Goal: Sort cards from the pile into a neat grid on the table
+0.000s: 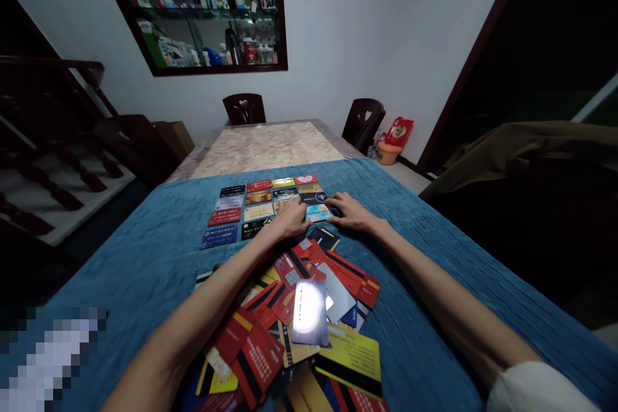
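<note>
A light blue card (317, 212) lies at the right side of neat rows of cards, between my two hands. My left hand (292, 217) holds its left end, the fingers curled and partly covering neighbouring cards. At the right end, the thumb and fingertips of my right hand (351, 213) grip the edge. Just beyond it is a dark card with a round emblem (313, 199). A black card (324, 238) lies just below my hands. Nearer to me spreads a loose pile of cards, among them a shiny silver card (309, 312) and a yellow card (351, 360).
A blue cloth (434, 283) covers the near part of the table, and a patterned top (261, 145) shows beyond it. Dark chairs (363, 122) stand at the far end. In the rows are a dark blue card (219, 237) and a red card (224, 216).
</note>
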Tool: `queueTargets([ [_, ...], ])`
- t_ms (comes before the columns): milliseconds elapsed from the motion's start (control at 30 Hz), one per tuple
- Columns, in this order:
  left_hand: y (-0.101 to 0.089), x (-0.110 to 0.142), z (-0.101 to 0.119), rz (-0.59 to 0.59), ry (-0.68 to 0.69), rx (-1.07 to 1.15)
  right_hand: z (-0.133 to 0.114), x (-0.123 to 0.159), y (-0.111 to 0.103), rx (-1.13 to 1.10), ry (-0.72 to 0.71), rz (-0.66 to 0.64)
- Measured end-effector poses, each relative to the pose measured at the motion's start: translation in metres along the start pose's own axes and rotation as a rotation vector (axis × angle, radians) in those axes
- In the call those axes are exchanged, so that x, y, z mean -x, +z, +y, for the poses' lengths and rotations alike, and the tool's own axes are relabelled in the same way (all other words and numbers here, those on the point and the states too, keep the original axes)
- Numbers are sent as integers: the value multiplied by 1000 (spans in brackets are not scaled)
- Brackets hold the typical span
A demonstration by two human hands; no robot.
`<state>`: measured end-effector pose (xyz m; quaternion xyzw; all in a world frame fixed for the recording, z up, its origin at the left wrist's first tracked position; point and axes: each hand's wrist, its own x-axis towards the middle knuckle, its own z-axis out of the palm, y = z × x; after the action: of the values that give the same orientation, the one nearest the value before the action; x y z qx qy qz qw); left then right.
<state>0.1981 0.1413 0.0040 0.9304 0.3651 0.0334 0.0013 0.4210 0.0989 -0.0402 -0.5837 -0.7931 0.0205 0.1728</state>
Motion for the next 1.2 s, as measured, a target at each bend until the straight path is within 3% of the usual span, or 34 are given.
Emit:
queueTargets([
  [367,-4,0,5,-60,6,-30,4,3,2,-37,20,-5],
  [1200,-1,6,7,10,32,-37,-6,2,4,-35,66,57],
])
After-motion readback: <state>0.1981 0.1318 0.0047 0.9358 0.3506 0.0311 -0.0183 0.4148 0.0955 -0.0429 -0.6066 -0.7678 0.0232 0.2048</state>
